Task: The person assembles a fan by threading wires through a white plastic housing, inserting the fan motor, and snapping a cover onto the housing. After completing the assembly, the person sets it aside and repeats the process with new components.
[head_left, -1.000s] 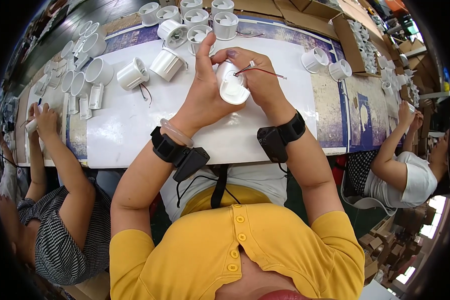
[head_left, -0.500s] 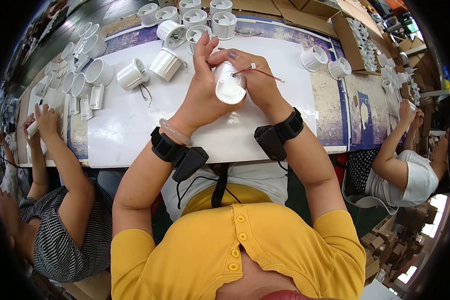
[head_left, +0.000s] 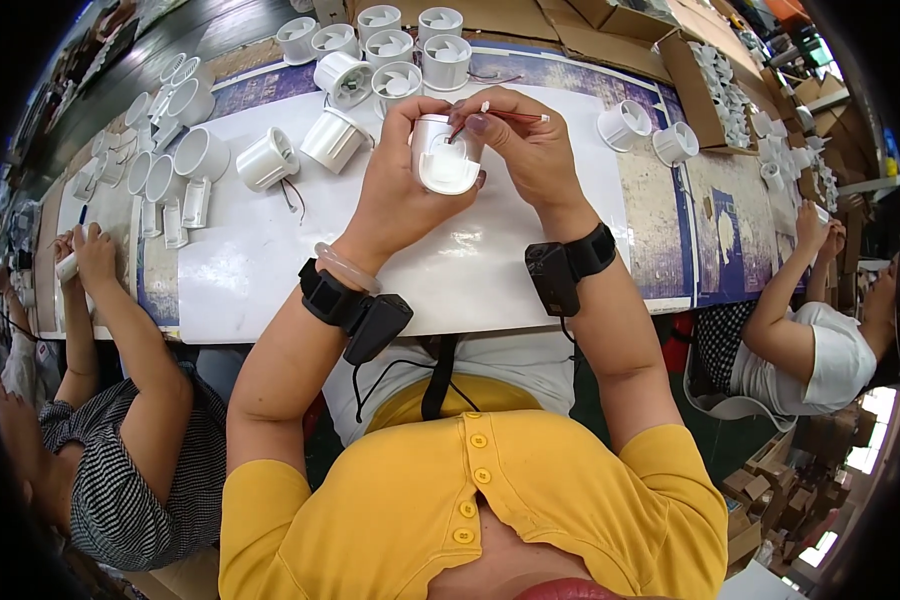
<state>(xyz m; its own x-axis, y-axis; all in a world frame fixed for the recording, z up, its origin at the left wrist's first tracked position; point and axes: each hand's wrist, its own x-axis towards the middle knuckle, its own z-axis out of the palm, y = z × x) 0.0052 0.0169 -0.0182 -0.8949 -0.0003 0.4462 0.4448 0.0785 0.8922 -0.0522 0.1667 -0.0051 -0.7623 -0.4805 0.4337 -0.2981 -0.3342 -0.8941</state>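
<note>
My left hand [head_left: 392,185] is wrapped around a white rounded plastic housing [head_left: 449,172], held above the white sheet [head_left: 390,290]. Its open, hollowed end tilts toward me. Thin red and dark wires [head_left: 516,116] with small white plugs come out of the housing. Thumb and fingers of my right hand [head_left: 538,160] pinch these wires close to where they leave the housing. Just beyond my left hand lie two white fan cups on their sides, one farther left [head_left: 267,160] with loose wires and one nearer [head_left: 334,140].
Several white cups with fan blades [head_left: 446,62] stand at the back. More white cups and brackets [head_left: 199,153] lie at the left; two cups [head_left: 625,125] sit at the right. A cardboard box [head_left: 685,80] of small parts is back right. Co-workers sit on both sides [head_left: 130,450] [head_left: 805,345].
My right hand has moved from supporting the housing to pinching its wires, which have shifted upward. The housing has turned more upright and moved slightly left in my left hand.
</note>
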